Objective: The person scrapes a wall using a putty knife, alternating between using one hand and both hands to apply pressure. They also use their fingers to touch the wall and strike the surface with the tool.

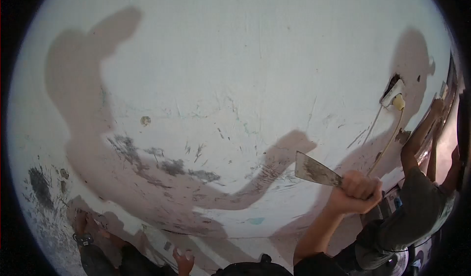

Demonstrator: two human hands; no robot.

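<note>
My right hand is closed around the handle of a putty knife. Its broad, smeared metal blade points up and to the left, in front of the scraped wall. The handle is mostly hidden inside my fist. Low in the view, my left hand is raised with the thumb and fingers apart and nothing between them. Near its fingertips, a small grey patch shows against the pale surface. Dark scuffs and flaked paint mark the lower wall.
At the right, a socket plate hangs from a hole with a yellow plug and cable. A co-worker reaches up to the wall there, near a fan. At lower left, another person's hands are near the wall, a watch on one wrist.
</note>
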